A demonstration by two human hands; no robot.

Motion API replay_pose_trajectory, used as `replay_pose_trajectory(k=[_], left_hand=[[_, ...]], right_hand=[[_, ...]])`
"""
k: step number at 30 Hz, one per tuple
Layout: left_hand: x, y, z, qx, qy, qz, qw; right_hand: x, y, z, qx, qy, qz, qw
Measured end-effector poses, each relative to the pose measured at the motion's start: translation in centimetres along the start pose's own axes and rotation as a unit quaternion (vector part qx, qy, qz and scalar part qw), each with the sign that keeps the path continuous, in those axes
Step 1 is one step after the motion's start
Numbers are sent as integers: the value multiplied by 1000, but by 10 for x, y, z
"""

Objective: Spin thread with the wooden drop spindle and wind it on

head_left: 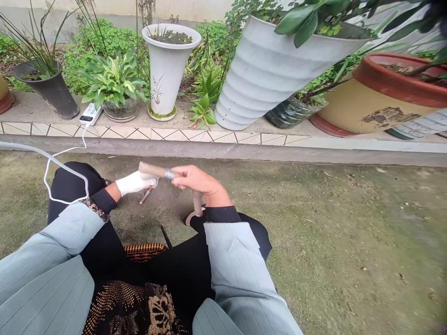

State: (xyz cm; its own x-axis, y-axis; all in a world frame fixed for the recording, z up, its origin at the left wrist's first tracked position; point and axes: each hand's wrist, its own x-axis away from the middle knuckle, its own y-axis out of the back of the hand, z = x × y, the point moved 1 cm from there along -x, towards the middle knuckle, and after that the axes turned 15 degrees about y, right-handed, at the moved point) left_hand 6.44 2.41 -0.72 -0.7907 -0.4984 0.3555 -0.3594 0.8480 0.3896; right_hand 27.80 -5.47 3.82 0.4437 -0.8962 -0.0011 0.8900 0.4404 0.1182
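My left hand (134, 183), in a white glove, is closed around a wooden tool handle (153, 170) with a metal ferrule (169, 174) near its end. My right hand (193, 179), bare, grips the same handle at the ferrule, and its fingers hide the far end. Below my hands, a small red-and-metal tool (146, 194) lies on the ground. A brown wooden shaft (197, 203) with a curved flat foot stands just under my right wrist, partly hidden by my sleeve.
I sit with dark knees (75, 179) in front of me on mossy concrete ground (349, 223). White cables run from a white power strip (90, 114) on the tiled ledge (150, 133). Several large planters (167, 65) and leafy plants stand along that ledge.
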Motion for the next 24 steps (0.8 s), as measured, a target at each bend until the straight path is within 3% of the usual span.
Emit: replay_pose_trajectory(k=[3,5,7,9,10,13,14,15,16,18,19,21,22,24], left_hand=[[2,-7,-3,-2,-12,35,999],[4,-11,-6,-19,-24,60,998],[7,-12,-8,-28,-28,82,996],[9,-10,-10,-23,-27,80,996],[10,-8,-10,-19,-25,64,997],[9,2,-8,-9,-15,1,1000],[7,4,-7,3,-11,-13,1000],[6,6,-6,22,-8,-23,999],[4,7,-4,47,-5,-29,998],[1,6,-1,104,8,-23,994],[0,4,0,123,16,-13,992],[0,1,1,138,24,16,990],[1,0,0,135,24,33,990],[4,-1,-3,116,18,61,991]], right_hand=[[-7,4,-13,61,-12,-163,985],[-11,7,-23,191,-75,-194,959],[-13,10,-29,344,-145,-186,909],[-13,10,-31,424,-204,-107,876],[-12,8,-32,418,-230,-34,878],[-6,-3,-24,221,-249,220,917],[-4,-6,-18,135,-219,260,931],[-2,-8,-12,60,-173,261,948],[-1,-7,-6,5,-118,221,968],[0,1,4,-56,-7,41,998],[1,7,6,-76,37,-68,994],[1,18,5,-106,90,-250,958],[1,22,1,-112,96,-308,940],[0,27,-9,-97,69,-362,924]])
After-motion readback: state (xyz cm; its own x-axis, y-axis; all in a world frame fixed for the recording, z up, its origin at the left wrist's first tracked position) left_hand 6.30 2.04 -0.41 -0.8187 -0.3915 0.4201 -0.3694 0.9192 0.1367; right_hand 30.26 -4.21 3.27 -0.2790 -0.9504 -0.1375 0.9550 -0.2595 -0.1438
